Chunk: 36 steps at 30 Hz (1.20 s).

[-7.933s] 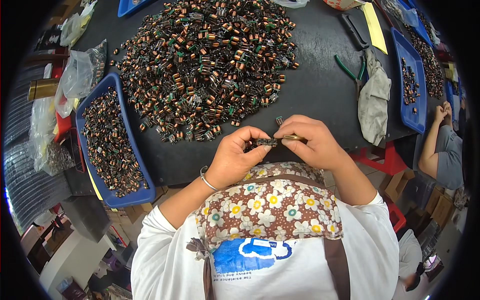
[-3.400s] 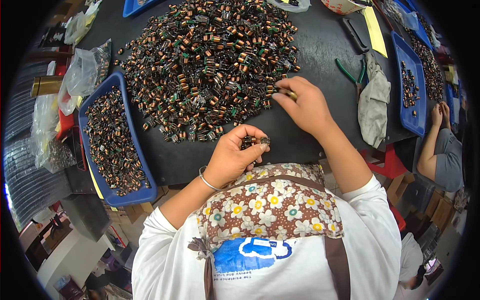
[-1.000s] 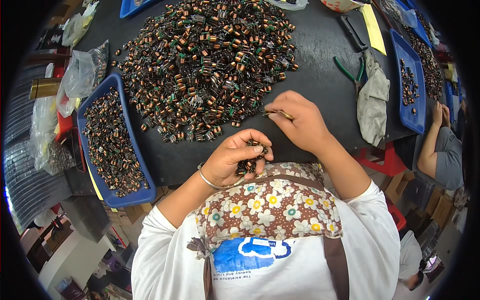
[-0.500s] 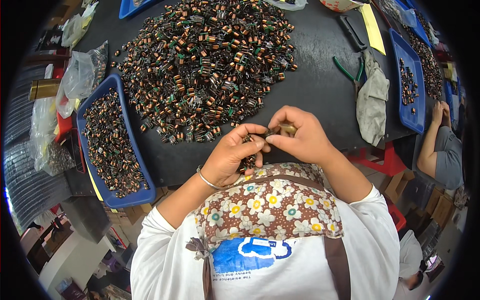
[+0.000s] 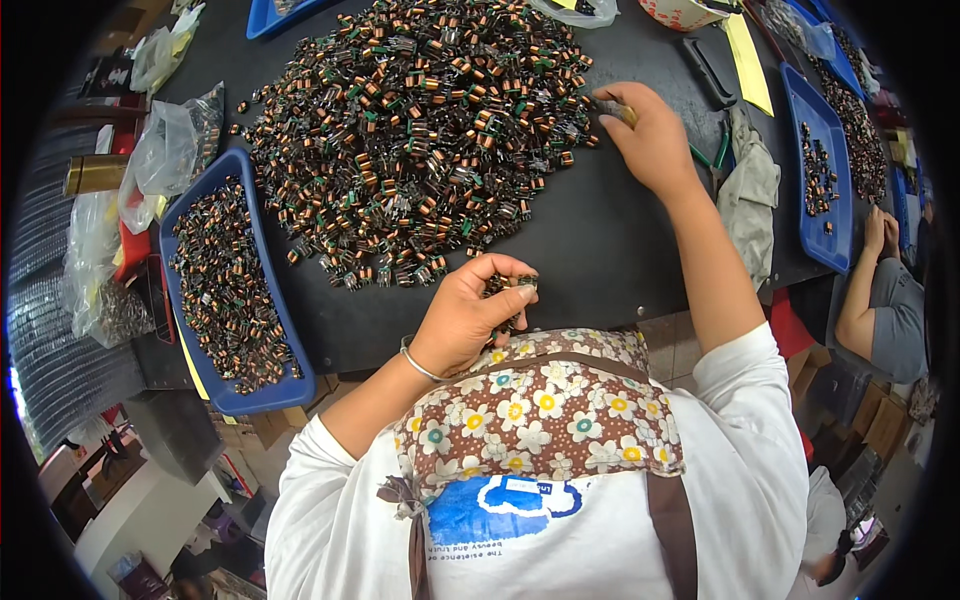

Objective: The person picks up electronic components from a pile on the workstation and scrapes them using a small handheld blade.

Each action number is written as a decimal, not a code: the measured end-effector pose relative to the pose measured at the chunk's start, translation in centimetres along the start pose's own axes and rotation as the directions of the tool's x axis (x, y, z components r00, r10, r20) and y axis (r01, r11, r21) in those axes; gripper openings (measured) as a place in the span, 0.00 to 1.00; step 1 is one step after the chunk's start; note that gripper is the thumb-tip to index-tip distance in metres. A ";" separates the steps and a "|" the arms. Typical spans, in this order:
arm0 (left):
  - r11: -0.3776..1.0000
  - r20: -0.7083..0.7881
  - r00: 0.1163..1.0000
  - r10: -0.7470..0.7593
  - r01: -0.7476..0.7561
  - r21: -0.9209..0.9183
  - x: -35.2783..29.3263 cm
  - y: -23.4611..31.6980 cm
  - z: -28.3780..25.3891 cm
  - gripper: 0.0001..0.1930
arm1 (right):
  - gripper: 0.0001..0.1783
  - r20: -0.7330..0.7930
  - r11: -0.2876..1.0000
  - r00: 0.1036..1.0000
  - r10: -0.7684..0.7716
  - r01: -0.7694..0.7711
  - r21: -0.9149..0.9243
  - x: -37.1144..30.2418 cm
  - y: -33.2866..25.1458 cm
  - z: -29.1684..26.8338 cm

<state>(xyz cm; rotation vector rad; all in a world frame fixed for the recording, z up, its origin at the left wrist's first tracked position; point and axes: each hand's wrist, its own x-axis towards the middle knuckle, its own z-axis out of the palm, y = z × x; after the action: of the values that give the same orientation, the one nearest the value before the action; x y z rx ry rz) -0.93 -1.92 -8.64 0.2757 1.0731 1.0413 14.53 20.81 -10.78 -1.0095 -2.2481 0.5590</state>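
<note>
A big heap of small copper-wound coils with black and green parts and metal pins lies on the dark table. Close to my apron, my left hand is closed round a cluster of coils, one of them pinched at the thumb and forefinger. My right hand is at the heap's right edge, fingers curled about a small yellowish-brown object whose kind I cannot make out. Its fingertips are beside the outermost coils; whether they touch one is unclear.
Left of the heap, a blue tray holds more coils. Green-handled pliers, a grey cloth and a black handle-like piece lie to the right. Beyond them are another blue tray and a co-worker's arm.
My right hand has moved away from my left, up and to the right, to the heap's edge. My left hand stays nearly in place, still holding coils.
</note>
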 end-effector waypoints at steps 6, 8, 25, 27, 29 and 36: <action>0.989 -0.045 0.998 0.043 -0.036 0.143 0.0 0.0 -0.2 0.09 | 0.15 0.138 0.996 0.987 0.085 -0.090 0.027 0.1 -0.5 1.2; 0.987 -0.052 0.998 0.047 -0.038 0.153 0.1 -0.2 -0.3 0.08 | 0.14 0.195 0.991 0.979 0.053 -0.075 0.108 -0.8 -0.6 1.1; 0.962 -0.049 0.994 0.095 -0.079 0.260 0.6 -1.1 -0.3 0.09 | 0.12 0.397 0.913 0.917 -0.035 -0.132 0.386 -8.8 -6.7 -1.6; 0.964 -0.042 0.996 0.083 -0.070 0.256 0.7 -1.2 -0.2 0.10 | 0.12 0.439 0.870 0.894 -0.086 -0.147 0.470 -9.2 -7.4 -1.7; 0.966 -0.039 0.997 0.071 -0.059 0.250 0.7 -1.2 -0.1 0.10 | 0.13 0.442 0.861 0.889 -0.116 -0.132 0.492 -9.5 -8.0 -1.5; 0.976 -0.023 0.997 0.073 -0.066 0.208 0.5 -1.1 0.0 0.09 | 0.13 0.450 0.815 0.878 -0.164 -0.137 0.563 -9.5 -7.3 -1.5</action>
<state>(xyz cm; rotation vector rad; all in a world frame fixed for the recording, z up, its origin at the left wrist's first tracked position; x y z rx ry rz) -0.24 -2.10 -9.67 0.4695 1.2085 0.9991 16.77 9.14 -8.79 -0.5636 -2.2349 1.5311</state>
